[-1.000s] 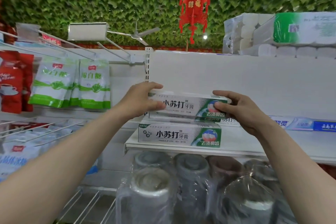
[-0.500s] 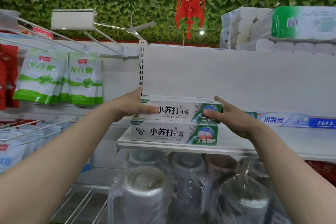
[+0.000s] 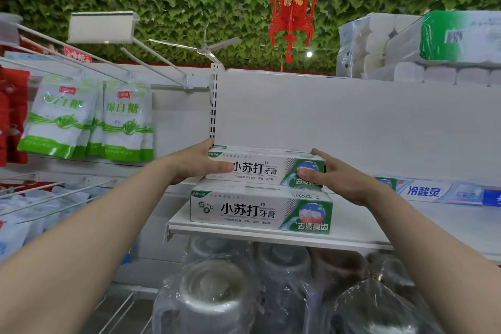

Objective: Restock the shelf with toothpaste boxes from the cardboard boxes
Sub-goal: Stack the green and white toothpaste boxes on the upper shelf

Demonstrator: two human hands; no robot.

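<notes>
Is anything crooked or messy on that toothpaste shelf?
Slightly. The top box, held at both ends by the left hand and right hand, sits further back than the bottom box, so their fronts are not flush. Nothing looks spilled or damaged.

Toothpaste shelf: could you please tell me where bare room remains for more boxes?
The shelf is bare to the right of the green stack, in front of the blue boxes along the back. The left end is crowded: both hands, left hand and right hand, hold the upper box there.
</notes>
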